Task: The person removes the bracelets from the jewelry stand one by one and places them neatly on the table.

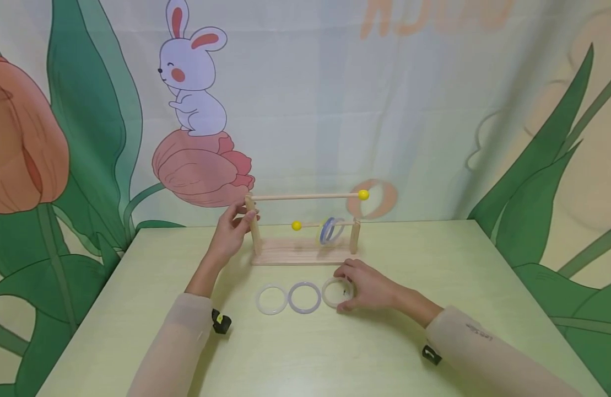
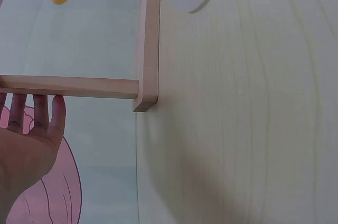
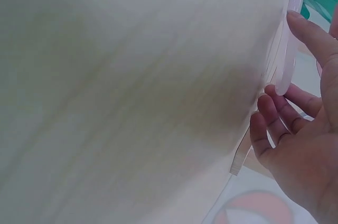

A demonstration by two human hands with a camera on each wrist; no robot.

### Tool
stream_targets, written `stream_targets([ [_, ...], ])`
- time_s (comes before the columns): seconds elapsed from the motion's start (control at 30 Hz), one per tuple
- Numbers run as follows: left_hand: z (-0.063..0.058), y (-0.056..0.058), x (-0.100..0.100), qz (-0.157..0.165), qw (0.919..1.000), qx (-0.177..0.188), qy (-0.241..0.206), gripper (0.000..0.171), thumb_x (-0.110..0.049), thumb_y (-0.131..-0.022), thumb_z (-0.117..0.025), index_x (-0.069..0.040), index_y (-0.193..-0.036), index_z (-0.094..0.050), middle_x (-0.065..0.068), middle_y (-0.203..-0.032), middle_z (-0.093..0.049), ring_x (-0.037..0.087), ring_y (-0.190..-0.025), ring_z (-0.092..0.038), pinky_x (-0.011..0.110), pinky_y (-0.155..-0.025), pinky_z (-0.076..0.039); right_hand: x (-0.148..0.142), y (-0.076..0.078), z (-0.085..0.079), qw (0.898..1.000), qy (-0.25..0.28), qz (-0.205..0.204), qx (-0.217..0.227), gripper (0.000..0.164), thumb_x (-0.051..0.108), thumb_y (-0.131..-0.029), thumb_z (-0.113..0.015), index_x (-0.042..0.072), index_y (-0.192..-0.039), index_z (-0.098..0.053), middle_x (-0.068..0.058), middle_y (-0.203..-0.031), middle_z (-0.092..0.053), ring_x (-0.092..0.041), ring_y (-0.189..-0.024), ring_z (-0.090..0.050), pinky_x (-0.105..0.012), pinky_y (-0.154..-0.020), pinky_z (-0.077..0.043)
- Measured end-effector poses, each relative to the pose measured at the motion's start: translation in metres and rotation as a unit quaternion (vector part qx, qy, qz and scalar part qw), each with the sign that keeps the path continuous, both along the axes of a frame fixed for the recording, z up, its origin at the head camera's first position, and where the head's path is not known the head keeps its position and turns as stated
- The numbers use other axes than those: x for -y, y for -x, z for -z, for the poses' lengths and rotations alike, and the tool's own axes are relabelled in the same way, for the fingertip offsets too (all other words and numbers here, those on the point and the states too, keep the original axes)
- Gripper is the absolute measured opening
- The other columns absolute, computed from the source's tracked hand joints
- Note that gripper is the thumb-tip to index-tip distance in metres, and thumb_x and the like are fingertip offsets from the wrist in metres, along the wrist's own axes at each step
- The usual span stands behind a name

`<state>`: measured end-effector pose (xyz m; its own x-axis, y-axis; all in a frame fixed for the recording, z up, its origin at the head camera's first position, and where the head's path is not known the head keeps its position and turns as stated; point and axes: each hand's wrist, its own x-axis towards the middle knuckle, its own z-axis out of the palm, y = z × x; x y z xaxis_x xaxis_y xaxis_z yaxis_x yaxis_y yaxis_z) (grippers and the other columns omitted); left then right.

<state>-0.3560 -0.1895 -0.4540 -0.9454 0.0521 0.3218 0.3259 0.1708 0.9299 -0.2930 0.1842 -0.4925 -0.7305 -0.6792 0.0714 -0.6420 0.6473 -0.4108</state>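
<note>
My left hand [image 1: 232, 230] grips the left upright of a wooden rack [image 1: 305, 260], thumb in front. The left wrist view shows its fingers [image 2: 57, 115] against that post [image 2: 79, 86]. The rack has a long upper rod [image 1: 305, 197] and a shorter lower rod, each ending in a yellow ball. A blue bangle [image 1: 326, 231] and a pale one [image 1: 339, 231] hang on the lower rod. My right hand [image 1: 369, 285] holds a whitish bangle [image 1: 325, 302] between thumb and fingers, low over the table. The right wrist view has this bangle [image 3: 287, 65] edge-on, with the thumb at its upper part.
Left of the held bangle, a lavender bangle [image 1: 304, 312] and a clear whitish bangle [image 1: 259, 309] lie flat in a row on the pale wooden table [image 1: 151, 325]. Behind the table hangs a curtain [image 1: 295, 99] printed with a rabbit and tulips.
</note>
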Motion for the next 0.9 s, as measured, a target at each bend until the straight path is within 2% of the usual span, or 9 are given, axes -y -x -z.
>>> stream_targets([
  [0.33, -0.002, -0.001, 0.000, -0.001, 1.0000, -0.001, 0.006, 0.045, -0.029, -0.110, -0.059, -0.004, -0.147, -0.052, 0.019, -0.123, -0.057, 0.040, -0.123, -0.066, 0.055, -0.104, -0.056, 0.000, 0.003, 0.003, 1.000, 0.011, 0.006, 0.020, 0.067, 0.044, -0.073, -0.098, 0.007, -0.121, -0.067, -0.001, -0.108, -0.056, -0.015, -0.100, -0.052, -0.034, -0.087, -0.051],
  [0.53, -0.002, 0.000, 0.000, -0.002, 1.0000, -0.002, 0.007, 0.045, -0.030, -0.110, -0.059, -0.005, -0.147, -0.052, 0.020, -0.124, -0.056, 0.040, -0.123, -0.066, 0.053, -0.104, -0.056, 0.002, 0.004, 0.002, 0.999, 0.013, 0.009, 0.028, 0.067, 0.043, -0.073, -0.099, 0.007, -0.120, -0.067, -0.001, -0.108, -0.055, -0.017, -0.102, -0.053, -0.035, -0.089, -0.051],
  [0.9, 0.000, -0.001, 0.000, -0.006, 0.9999, -0.003, 0.010, 0.045, -0.030, -0.110, -0.059, -0.006, -0.147, -0.053, 0.013, -0.120, -0.057, 0.040, -0.122, -0.066, 0.048, -0.102, -0.058, 0.001, 0.006, 0.010, 0.999, 0.020, 0.013, 0.036, 0.069, 0.044, -0.073, -0.098, 0.008, -0.122, -0.066, 0.000, -0.110, -0.055, -0.015, -0.104, -0.052, -0.035, -0.092, -0.051],
])
